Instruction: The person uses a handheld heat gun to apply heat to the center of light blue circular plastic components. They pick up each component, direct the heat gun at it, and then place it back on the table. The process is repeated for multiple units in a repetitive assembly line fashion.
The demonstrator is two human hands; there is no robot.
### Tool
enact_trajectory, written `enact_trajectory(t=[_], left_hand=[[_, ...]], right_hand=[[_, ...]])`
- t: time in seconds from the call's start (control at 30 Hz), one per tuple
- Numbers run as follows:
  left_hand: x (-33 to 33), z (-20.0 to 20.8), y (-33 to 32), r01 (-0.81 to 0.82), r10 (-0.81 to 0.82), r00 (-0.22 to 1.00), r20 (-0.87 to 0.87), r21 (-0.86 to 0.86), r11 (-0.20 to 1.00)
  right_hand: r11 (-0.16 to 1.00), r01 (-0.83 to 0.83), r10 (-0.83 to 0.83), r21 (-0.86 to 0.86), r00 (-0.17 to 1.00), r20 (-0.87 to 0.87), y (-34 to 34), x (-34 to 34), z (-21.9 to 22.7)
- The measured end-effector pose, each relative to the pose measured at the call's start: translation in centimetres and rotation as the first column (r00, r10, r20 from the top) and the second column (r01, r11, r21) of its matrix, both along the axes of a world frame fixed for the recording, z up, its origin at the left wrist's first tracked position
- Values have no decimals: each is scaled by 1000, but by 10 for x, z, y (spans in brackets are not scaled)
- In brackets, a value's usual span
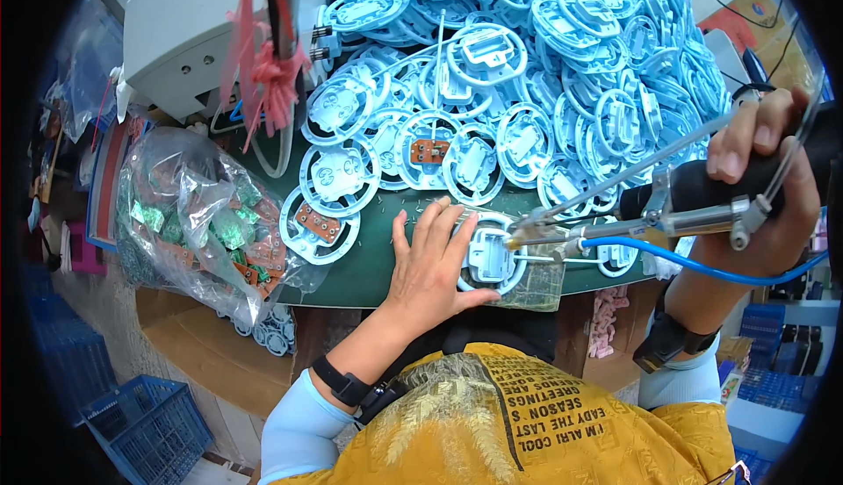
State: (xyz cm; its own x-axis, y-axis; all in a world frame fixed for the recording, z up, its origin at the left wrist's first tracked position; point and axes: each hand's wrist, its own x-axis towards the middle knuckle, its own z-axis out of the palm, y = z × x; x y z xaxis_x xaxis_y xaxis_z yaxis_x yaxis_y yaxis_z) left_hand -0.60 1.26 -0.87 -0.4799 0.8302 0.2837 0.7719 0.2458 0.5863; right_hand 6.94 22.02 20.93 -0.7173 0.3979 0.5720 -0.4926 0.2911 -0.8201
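Observation:
My left hand [428,257] braces a round light-blue plastic part [492,261], thumb at its lower edge and fingers at its upper left. The part lies near the bench's front edge, beside a taped, yellowish clear sheet [537,285]. From the right, my right hand [760,169] is closed round a black power screwdriver [694,188] with a metal cylinder and a blue air hose [676,257]. The tool's tip is over the part; whether it touches cannot be seen. Left of my hand lies another blue part with a brown circuit board [318,222].
A large heap of the same blue parts [562,55] covers the back of the green bench [369,285]. At left lie a clear plastic bag [189,195] of circuit boards and a grey machine [198,37]. A pink-tied cable hangs in front. Cardboard boxes [202,331] stand below.

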Motion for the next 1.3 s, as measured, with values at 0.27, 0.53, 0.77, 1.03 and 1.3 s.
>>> enact_trajectory(t=[0.27, 0.53, 0.77, 1.03, 1.3], left_hand=[[5, 6, 9, 112, -112, 994, 4, -19, 994], [9, 5, 10, 106, -108, 992, 66, 27, 994], [14, 9, 9, 56, -56, 998, -7, 6, 998], [13, 11, 24, -17, 15, 996, -84, -17, 1000], [13, 9, 22, -16, 14, 998, -68, -23, 1000]], right_hand=[[988, 142, -144, 56, 989, 22, -9, -4, -30], [992, 124, -124, -29, 992, -11, -11, -3, -43], [987, 124, -129, 105, 991, 46, -9, -2, -23], [984, 177, -178, 32, 984, 12, -27, 14, -25], [975, 224, -223, -2, 970, 99, -35, 7, -26]])
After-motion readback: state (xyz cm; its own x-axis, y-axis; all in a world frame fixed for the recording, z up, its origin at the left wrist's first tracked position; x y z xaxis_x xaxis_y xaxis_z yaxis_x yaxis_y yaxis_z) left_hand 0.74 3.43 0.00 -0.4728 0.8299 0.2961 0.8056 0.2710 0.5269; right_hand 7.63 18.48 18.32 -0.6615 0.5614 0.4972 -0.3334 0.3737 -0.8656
